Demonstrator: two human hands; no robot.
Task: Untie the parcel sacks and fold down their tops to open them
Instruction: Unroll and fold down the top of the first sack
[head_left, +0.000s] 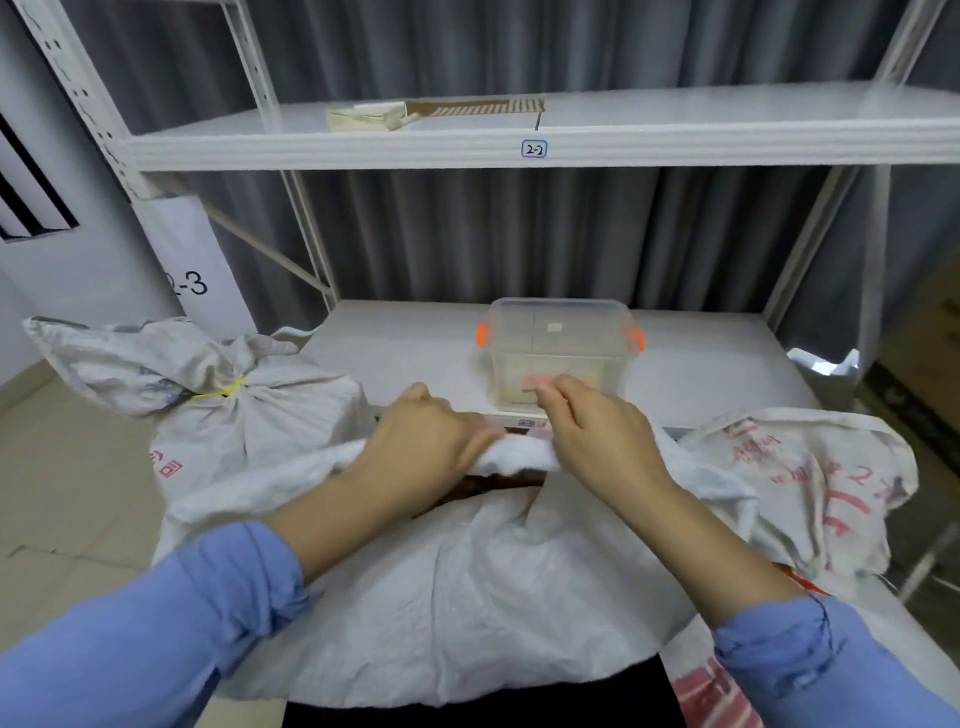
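A white woven parcel sack (467, 597) stands right in front of me with its mouth open and its far rim rolled over. My left hand (431, 441) grips that rolled rim at the left. My right hand (592, 431) pinches the same rim at the right, fingers curled. A dark gap shows inside the mouth below the rim. At the left stands a second sack (249, 415), its neck tied with a yellow tie (223, 389). At the right sits a third sack (810, 483) with red printing, its top folded down and open.
A clear plastic box (558, 353) with orange latches sits on the white lower shelf (405, 343) just beyond my hands. The upper shelf (675, 135) carries a small flat carton (366, 115). Grey curtains hang behind. The shelf upright (306, 223) rises at the left.
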